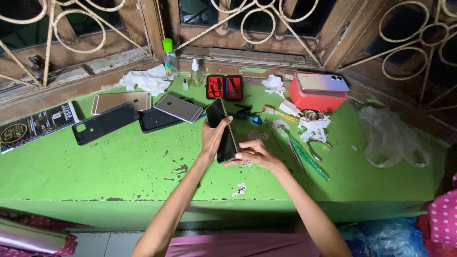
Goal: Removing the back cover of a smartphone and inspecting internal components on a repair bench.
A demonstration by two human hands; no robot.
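My left hand (213, 136) grips a black smartphone (222, 128) by its left edge, holding it tilted above the green table (119, 166), dark screen up. My right hand (254, 154) touches the phone's lower right corner with its fingertips. A small white scrap (247, 164) lies under the right hand.
Several phones and a black case (104, 123) lie at the back left. An open red-lined tool kit (224, 87), two small bottles (169, 59), crumpled tissues (147, 80), a red box (316, 97) with a phone on it, tweezers, pliers (314, 147) and a plastic bag (390, 138) lie around.
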